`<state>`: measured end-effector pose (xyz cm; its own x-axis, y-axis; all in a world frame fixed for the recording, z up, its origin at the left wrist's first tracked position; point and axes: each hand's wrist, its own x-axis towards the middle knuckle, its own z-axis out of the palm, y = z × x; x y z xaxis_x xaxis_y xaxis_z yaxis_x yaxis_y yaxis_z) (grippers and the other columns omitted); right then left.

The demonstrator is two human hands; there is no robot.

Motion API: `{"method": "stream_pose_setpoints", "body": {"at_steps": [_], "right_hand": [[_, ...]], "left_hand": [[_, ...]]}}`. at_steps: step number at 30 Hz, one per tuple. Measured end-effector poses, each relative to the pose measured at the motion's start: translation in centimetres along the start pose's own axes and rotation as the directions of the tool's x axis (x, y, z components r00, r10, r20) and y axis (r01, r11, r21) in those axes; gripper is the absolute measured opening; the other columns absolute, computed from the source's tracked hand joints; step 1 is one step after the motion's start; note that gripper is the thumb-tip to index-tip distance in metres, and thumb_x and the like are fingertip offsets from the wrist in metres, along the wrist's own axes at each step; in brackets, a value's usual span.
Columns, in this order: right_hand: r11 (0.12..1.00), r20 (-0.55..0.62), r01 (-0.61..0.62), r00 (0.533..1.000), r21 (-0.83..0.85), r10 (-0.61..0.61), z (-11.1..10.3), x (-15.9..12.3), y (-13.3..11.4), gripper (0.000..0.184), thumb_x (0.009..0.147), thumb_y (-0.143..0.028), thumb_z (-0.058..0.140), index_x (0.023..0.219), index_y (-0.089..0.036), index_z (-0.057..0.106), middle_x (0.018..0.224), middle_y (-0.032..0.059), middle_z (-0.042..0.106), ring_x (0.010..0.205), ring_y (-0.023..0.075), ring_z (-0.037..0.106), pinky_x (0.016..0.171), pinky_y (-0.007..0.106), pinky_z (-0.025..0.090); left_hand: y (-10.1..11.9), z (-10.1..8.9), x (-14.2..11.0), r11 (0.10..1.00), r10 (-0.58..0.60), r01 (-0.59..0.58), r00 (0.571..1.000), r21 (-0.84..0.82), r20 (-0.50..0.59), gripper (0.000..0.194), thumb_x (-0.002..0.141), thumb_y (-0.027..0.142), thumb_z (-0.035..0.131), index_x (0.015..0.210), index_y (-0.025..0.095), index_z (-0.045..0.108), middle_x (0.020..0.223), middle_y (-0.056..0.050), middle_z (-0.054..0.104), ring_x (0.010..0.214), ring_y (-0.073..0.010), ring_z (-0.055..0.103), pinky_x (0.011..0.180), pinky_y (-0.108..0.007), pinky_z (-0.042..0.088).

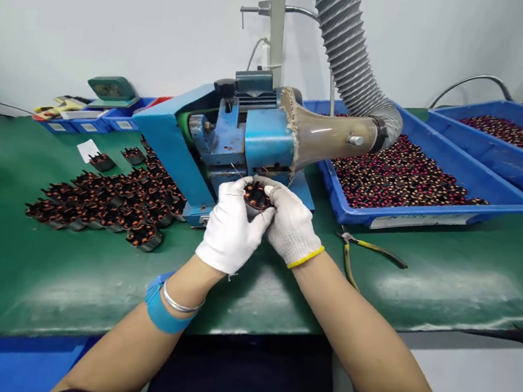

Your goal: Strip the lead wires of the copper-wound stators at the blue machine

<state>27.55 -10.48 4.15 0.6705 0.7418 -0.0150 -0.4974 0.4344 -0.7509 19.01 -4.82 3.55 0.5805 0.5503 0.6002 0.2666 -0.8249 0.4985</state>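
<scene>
Both my hands wear white knit gloves and meet at the front of a blue bench machine (pixel 271 133). Between them sits a motor stator (pixel 257 197), a dark ring with copper windings and black prongs, its open face toward me. My left hand (pixel 235 228) grips its left side and lower rim. On the other side, my right hand (pixel 293 223) has fingers and thumb closed round the right edge. Thin wire ends stick up by the left fingertips. The stator is just below the machine's slot; whether they touch, I cannot tell.
Several similar stators (pixel 111 196) crowd the green bench (pixel 96 282) left of the machine. Yellow-handled cutting pliers (pixel 355 241) lie at right, before a blue tray (pixel 417 209) of small dark parts. A grey ribbed hose (pixel 348 39) joins the machine's clear funnel (pixel 332 138).
</scene>
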Motion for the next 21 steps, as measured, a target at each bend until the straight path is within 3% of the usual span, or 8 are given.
{"method": "stream_pose_setpoints", "body": {"at_steps": [5,7,10,13,16,19,21], "right_hand": [[0.995,0.022,-0.037,0.999,-0.098,0.039,-0.7,0.1,-0.2,0.015,0.069,-0.024,0.064,0.081,-0.016,0.070,0.074,0.0002,0.070,0.071,0.0122,0.064,0.073,0.025,0.055],[0.994,-0.025,-0.023,0.999,-0.108,0.021,-1.0,0.3,-1.1,0.011,0.069,-0.023,0.064,0.077,-0.015,0.068,0.069,-0.0004,0.068,0.065,0.0102,0.062,0.068,0.023,0.054],[0.999,-0.152,0.053,0.987,-0.004,-0.053,-1.5,0.7,-2.7,0.009,0.072,-0.023,0.061,0.078,-0.017,0.064,0.066,-0.0024,0.065,0.063,0.0103,0.062,0.065,0.025,0.055],[0.995,-0.229,0.067,0.970,-0.072,-0.082,-1.7,0.6,-3.3,0.010,0.074,-0.023,0.060,0.081,-0.018,0.064,0.068,-0.0026,0.066,0.065,0.0116,0.063,0.069,0.029,0.056],[0.978,-0.133,0.008,0.990,-0.209,-0.036,-1.4,0.0,-2.1,0.013,0.073,-0.021,0.061,0.083,-0.017,0.069,0.076,0.0004,0.070,0.075,0.0138,0.066,0.077,0.029,0.055],[0.990,-0.054,0.007,0.998,-0.138,-0.014,-0.8,-0.3,-0.4,0.019,0.072,-0.018,0.056,0.083,-0.017,0.072,0.083,0.0014,0.073,0.084,0.0151,0.067,0.085,0.028,0.054],[0.998,-0.061,0.003,0.998,-0.070,-0.008,-0.6,-0.2,0.4,0.021,0.071,-0.017,0.054,0.081,-0.018,0.072,0.082,0.0010,0.074,0.083,0.0154,0.067,0.084,0.029,0.054]], "left_hand": [[-0.5,-1.3,-0.9,0.997,0.074,-0.076,0.991,0.011,0.112,0.055,0.080,0.036,0.065,0.126,0.016,0.042,0.118,-0.013,0.052,0.107,-0.0263,0.061,0.093,-0.044,0.052],[-0.6,-1.7,-1.2,0.990,0.141,-0.141,0.979,-0.011,0.146,0.057,0.080,0.036,0.066,0.127,0.017,0.040,0.117,-0.012,0.052,0.107,-0.0247,0.061,0.092,-0.041,0.053],[-0.6,-2.0,-1.4,0.980,0.196,-0.197,0.974,-0.004,0.113,0.058,0.079,0.038,0.068,0.127,0.017,0.041,0.115,-0.011,0.052,0.103,-0.0234,0.062,0.089,-0.038,0.054],[-0.4,-1.7,-1.3,0.986,0.160,-0.162,0.985,0.041,0.060,0.058,0.078,0.040,0.069,0.124,0.016,0.044,0.113,-0.011,0.053,0.100,-0.0236,0.063,0.086,-0.038,0.054],[0.0,-1.1,-0.8,0.992,0.095,-0.099,0.994,0.082,0.049,0.057,0.078,0.038,0.068,0.124,0.015,0.045,0.114,-0.012,0.054,0.099,-0.0250,0.064,0.084,-0.039,0.055],[0.5,-0.8,-0.5,0.991,0.023,-0.032,0.997,0.132,0.069,0.054,0.078,0.034,0.065,0.124,0.014,0.045,0.114,-0.014,0.054,0.100,-0.0277,0.064,0.084,-0.041,0.055],[0.6,-0.7,-0.5,0.985,-0.016,0.000,0.996,0.172,0.093,0.053,0.079,0.034,0.064,0.124,0.013,0.045,0.114,-0.015,0.054,0.100,-0.0293,0.065,0.083,-0.043,0.055]]}}
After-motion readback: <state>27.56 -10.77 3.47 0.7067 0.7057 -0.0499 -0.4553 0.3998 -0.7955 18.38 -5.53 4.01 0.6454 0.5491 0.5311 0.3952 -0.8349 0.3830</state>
